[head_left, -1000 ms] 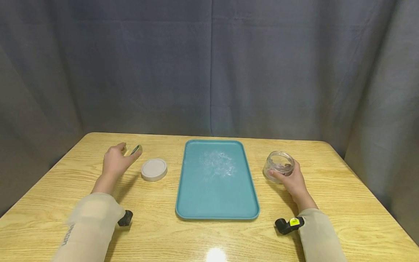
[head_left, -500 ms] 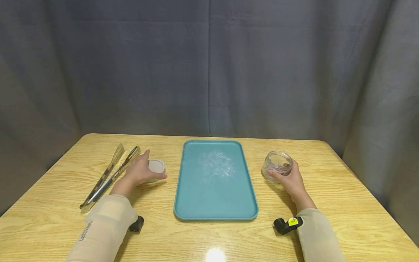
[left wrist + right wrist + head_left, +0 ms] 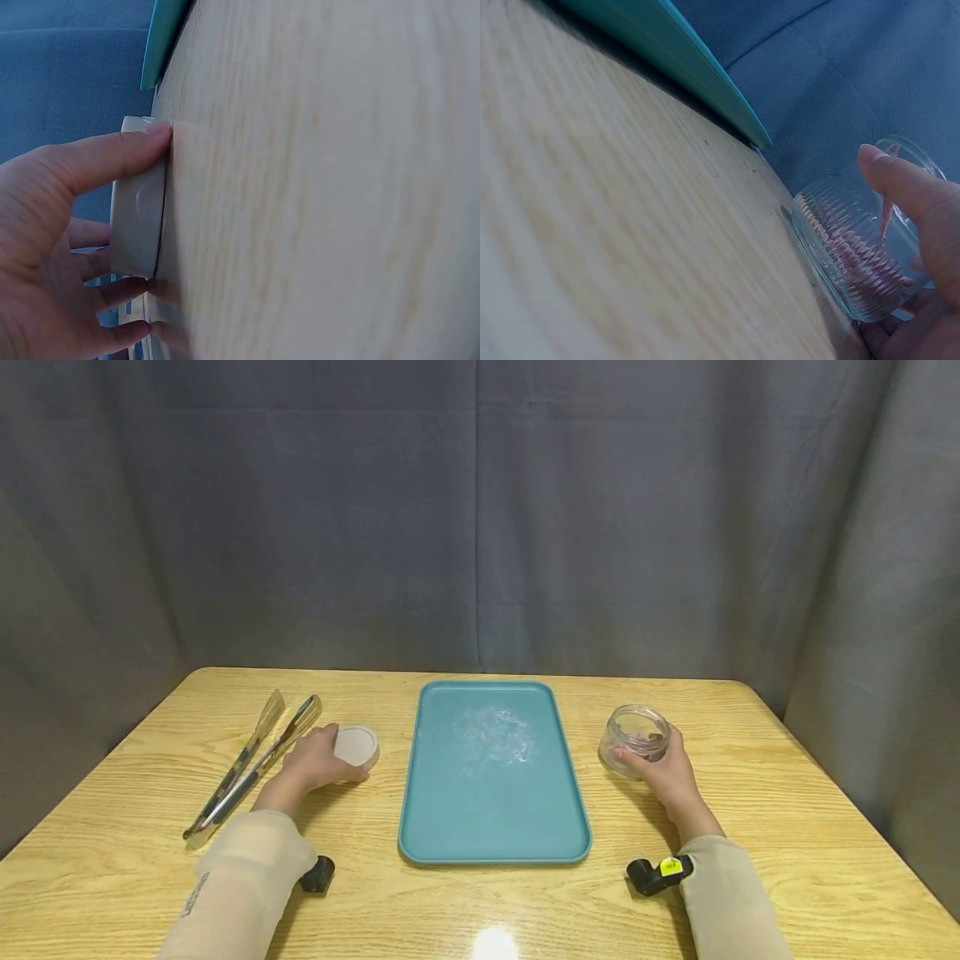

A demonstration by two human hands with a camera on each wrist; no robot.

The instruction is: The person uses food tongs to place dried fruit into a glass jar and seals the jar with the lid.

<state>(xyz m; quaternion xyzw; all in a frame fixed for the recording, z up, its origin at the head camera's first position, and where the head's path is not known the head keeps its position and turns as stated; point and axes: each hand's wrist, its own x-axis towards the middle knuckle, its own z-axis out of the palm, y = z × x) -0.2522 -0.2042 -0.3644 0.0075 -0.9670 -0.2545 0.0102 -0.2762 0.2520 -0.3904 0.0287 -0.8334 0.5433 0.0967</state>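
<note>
In the head view my left hand (image 3: 318,762) holds a white round lid (image 3: 358,746) by its side, left of the tray. The left wrist view has the thumb on the near side of the lid (image 3: 139,206) and the fingers around its other side; the lid rests on the table. At the right, my right hand (image 3: 669,772) grips a clear glass jar (image 3: 624,731), which is open at the top. Several thin pinkish pieces (image 3: 859,262) lie inside the jar, and one leans up its wall. Part of the jar is hidden by the hand.
A blue-green tray (image 3: 495,818) with whitish marks lies mid-table, between the hands. Metal tongs with dark grips (image 3: 242,760) lie spread at the left, close to the left forearm. Grey curtains (image 3: 480,527) hang behind the table (image 3: 420,910).
My left hand has moved right from over the tongs to the lid, and its fingers have closed in on the lid. The tongs are now uncovered. The right hand and jar stay put.
</note>
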